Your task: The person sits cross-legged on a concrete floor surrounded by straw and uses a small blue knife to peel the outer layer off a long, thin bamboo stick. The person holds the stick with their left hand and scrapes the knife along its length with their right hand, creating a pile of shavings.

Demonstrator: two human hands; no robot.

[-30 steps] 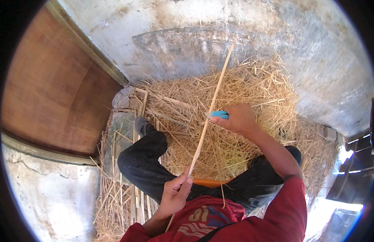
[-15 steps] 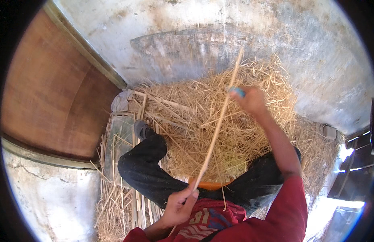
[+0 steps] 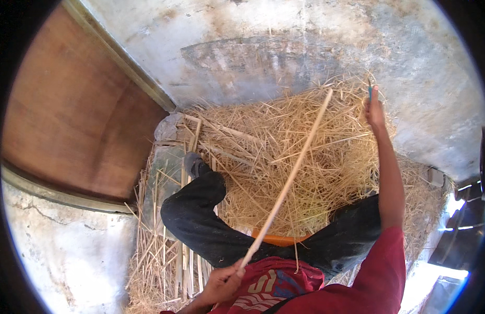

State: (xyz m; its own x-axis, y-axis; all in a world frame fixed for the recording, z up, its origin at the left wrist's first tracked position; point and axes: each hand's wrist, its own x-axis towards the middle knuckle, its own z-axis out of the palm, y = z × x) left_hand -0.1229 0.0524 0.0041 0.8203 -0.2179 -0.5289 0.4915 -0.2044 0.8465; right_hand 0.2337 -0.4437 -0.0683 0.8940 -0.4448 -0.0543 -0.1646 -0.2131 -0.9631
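My left hand (image 3: 224, 282), low in front of my shirt, is closed around the lower end of a long pale bamboo strip (image 3: 290, 181). The strip slants up and to the right, and its far end stands free over the shavings. My right arm is stretched forward. In its closed right hand (image 3: 377, 113) is a small knife (image 3: 370, 92) with a blue-green handle, its thin dark blade pointing away from me. The knife is apart from the strip, to the right of its far end.
A big heap of straw-coloured shavings (image 3: 315, 152) lies between my legs and the stained wall (image 3: 326, 47). Part of an orange seat or container (image 3: 276, 239) shows between my thighs. Several cut strips (image 3: 187, 269) lie at left, below a brown wooden panel (image 3: 80, 115).
My right hand with the knife has swung off the strip, forward and to the right. My left hand has come down and back slightly, drawing the strip's lower end with it.
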